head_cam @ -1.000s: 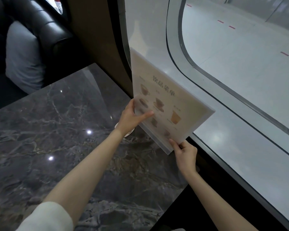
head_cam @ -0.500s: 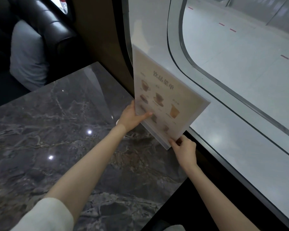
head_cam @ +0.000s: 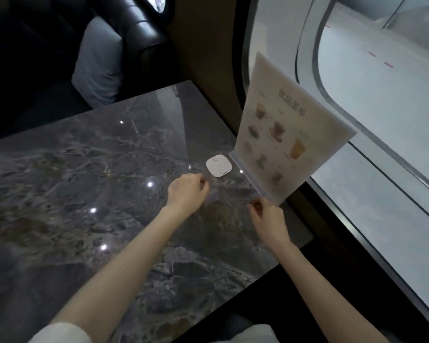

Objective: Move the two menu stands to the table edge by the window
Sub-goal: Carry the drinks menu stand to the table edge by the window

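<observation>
Acrylic menu stand (head_cam: 282, 142) stands upright on its clear foot at the window-side edge of the dark marble table (head_cam: 84, 181), printed drinks facing the seat, its back toward the window (head_cam: 382, 120). That placement suits the task: the card sits along the rim, out of the eating space yet readable. Left hand (head_cam: 186, 194) is off the stand, loosely curled, fingers partly folded, gripping nothing visible; it lies low over the table just short of the white square pad (head_cam: 219, 166). A faint clear sheet seems to lie under the fingertips, possibly the stand's transparent base or only a reflection; blur prevents a firm call. Right hand (head_cam: 268, 219) is at the near lower corner of the stand, thumb and forefinger pinched narrow; whether they touch the corner or are just clear of it, cannot tell. Probably a steadying pinch so the tall, light panel does not tip or skate on polished stone. Only one stand is in view; the second is not visible, so the job looks about half done.
</observation>
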`<action>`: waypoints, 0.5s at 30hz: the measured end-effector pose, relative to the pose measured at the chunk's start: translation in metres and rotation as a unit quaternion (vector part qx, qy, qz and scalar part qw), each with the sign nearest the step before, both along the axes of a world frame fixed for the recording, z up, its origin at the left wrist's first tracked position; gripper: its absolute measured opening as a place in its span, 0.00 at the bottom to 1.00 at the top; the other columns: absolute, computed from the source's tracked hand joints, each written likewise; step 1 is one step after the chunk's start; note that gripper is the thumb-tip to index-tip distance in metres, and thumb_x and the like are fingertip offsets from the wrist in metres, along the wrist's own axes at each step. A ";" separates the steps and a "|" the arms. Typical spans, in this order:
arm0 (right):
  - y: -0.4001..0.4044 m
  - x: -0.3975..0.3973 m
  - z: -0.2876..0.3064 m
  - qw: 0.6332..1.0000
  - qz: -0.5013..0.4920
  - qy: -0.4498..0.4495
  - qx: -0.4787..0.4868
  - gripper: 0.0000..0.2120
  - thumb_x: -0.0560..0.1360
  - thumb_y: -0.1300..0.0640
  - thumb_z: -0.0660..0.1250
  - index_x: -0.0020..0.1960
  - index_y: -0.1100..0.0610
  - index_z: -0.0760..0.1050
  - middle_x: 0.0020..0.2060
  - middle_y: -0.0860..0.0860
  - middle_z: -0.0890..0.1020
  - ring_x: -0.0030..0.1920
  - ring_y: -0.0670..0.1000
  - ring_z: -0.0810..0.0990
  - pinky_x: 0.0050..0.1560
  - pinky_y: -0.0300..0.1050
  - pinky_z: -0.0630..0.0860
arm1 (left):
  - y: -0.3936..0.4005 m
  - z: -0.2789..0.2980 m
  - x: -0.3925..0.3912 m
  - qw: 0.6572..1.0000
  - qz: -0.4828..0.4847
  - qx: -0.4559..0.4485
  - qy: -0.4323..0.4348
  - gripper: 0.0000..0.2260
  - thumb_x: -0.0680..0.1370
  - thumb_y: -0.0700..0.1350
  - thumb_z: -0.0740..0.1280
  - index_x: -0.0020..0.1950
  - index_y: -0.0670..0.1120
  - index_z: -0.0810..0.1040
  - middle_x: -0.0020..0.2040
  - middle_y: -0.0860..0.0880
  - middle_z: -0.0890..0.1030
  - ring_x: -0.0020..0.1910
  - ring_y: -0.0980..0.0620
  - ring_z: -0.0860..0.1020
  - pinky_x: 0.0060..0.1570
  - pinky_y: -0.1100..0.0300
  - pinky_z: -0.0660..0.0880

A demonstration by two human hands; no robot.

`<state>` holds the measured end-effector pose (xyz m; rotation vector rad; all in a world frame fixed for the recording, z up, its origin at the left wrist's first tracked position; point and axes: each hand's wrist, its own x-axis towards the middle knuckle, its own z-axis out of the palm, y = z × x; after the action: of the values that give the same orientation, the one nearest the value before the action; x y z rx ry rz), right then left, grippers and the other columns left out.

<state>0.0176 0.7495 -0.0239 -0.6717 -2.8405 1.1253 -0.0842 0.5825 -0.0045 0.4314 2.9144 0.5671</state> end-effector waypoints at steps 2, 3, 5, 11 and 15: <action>-0.023 -0.009 0.011 0.997 0.069 0.025 0.025 0.08 0.75 0.56 0.63 0.51 0.60 0.75 0.45 0.57 0.81 0.45 0.58 0.80 0.43 0.49 0.75 | -0.027 0.001 0.015 1.000 0.023 0.008 0.014 0.13 0.78 0.49 0.60 0.52 0.43 0.80 0.52 0.41 0.80 0.52 0.39 0.78 0.47 0.51 0.73; -0.035 -0.013 0.017 0.994 0.097 0.035 0.035 0.10 0.75 0.56 0.63 0.53 0.60 0.74 0.48 0.58 0.81 0.48 0.58 0.79 0.47 0.50 0.75 | -0.041 0.002 0.022 0.999 0.035 0.009 0.024 0.13 0.78 0.49 0.60 0.54 0.43 0.79 0.53 0.41 0.79 0.53 0.40 0.77 0.48 0.51 0.73; -0.061 -0.020 0.028 0.986 0.148 0.052 0.058 0.13 0.75 0.56 0.63 0.57 0.61 0.72 0.53 0.59 0.80 0.54 0.58 0.77 0.53 0.51 0.74 | -0.071 0.004 0.035 0.997 0.058 0.004 0.051 0.15 0.77 0.48 0.61 0.60 0.42 0.76 0.59 0.42 0.77 0.56 0.41 0.76 0.52 0.50 0.72; -0.151 -0.025 0.054 0.951 0.266 0.117 0.109 0.18 0.76 0.54 0.62 0.64 0.61 0.68 0.60 0.57 0.77 0.62 0.55 0.72 0.57 0.49 0.72 | -0.169 0.024 0.077 0.981 0.132 -0.030 0.142 0.26 0.75 0.46 0.66 0.70 0.38 0.66 0.70 0.38 0.69 0.68 0.40 0.69 0.62 0.45 0.68; -0.218 -0.019 0.061 0.925 0.336 0.131 0.119 0.20 0.76 0.55 0.62 0.65 0.62 0.67 0.64 0.59 0.74 0.66 0.56 0.69 0.63 0.48 0.68 | -0.237 0.029 0.110 0.970 0.143 -0.050 0.188 0.24 0.71 0.42 0.71 0.65 0.36 0.71 0.66 0.35 0.73 0.65 0.37 0.73 0.59 0.42 0.72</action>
<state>-0.0018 0.5316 0.0375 0.4743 -2.9421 0.7859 0.0253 0.3459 0.0247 0.1125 3.3832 0.4051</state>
